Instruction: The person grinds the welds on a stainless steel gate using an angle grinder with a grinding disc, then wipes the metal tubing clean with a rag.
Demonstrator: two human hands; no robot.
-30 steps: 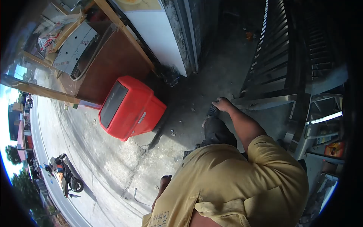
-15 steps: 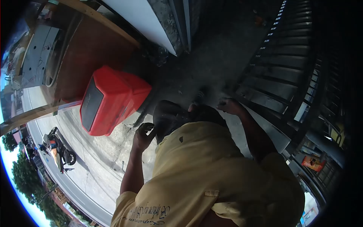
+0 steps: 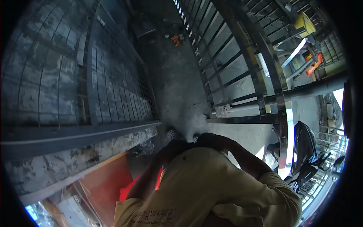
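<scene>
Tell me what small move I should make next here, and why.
Probably a short step straight ahead: the concrete floor runs forward as a strip between the wire mesh panel on the left and the barred metal railing on the right. Your left hand and right hand are close in front of your body, too shadowed to show whether they hold anything.

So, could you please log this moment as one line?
left hand: shadowed, grip unclear | right hand: shadowed, grip unclear | near both: tan fabric shirt | ahead right: dark barred metal frame
</scene>
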